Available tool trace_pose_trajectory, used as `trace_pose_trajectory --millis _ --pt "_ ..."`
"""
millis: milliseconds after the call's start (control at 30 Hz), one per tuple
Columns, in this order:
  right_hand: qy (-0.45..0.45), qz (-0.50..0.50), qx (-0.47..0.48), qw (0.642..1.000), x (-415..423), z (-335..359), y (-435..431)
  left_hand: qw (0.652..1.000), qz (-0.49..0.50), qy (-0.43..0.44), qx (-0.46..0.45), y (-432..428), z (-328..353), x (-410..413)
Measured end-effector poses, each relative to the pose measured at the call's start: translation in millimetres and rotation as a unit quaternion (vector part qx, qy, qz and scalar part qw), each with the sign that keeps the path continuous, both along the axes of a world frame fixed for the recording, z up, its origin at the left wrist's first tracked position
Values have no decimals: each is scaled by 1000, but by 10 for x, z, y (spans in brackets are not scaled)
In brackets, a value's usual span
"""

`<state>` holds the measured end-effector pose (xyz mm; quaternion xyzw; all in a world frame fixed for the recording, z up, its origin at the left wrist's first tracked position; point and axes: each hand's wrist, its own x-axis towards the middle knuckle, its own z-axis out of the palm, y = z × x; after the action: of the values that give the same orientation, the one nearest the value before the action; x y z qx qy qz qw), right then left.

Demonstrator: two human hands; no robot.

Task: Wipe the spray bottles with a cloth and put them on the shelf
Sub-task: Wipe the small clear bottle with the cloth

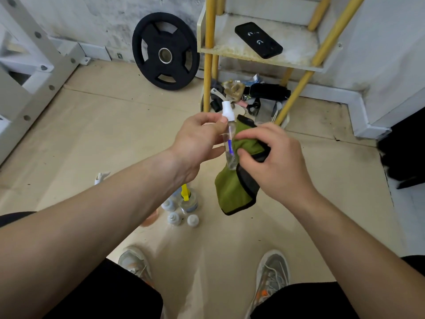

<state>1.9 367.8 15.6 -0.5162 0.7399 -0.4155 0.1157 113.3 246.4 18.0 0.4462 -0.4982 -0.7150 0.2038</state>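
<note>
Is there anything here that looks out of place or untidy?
Yes. The shelf holds only a black phone, no bottles, and mixed clutter lies piled beneath it. A weight plate leans against the stained wall.

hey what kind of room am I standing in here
Probably a home gym or a workout corner used for storage. A black weight plate leans on the wall, a white perforated rack frame stands at the left, and straps and gloves pile under the shelf.

Beige floor (110, 125) runs to stained white walls (96, 17). A black weight plate (165, 51) leans there, beside a yellow-legged rack (208, 54); white steel frame (30, 72) stands left.
</note>
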Motion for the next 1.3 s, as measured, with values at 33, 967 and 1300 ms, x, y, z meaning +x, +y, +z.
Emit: trace_pose_trajectory --millis 33,967,1300 --pt "-24 -13 -2 1000 -9 0 -4 1000 -19 -1 -3 -8 10 6" --pt "-271 -94 -19 958 -86 0 -15 993 -106 16 -47 13 -62 42" --pt "-280 -83 -27 956 -23 12 -12 996 -92 21 6 49 -64 27"
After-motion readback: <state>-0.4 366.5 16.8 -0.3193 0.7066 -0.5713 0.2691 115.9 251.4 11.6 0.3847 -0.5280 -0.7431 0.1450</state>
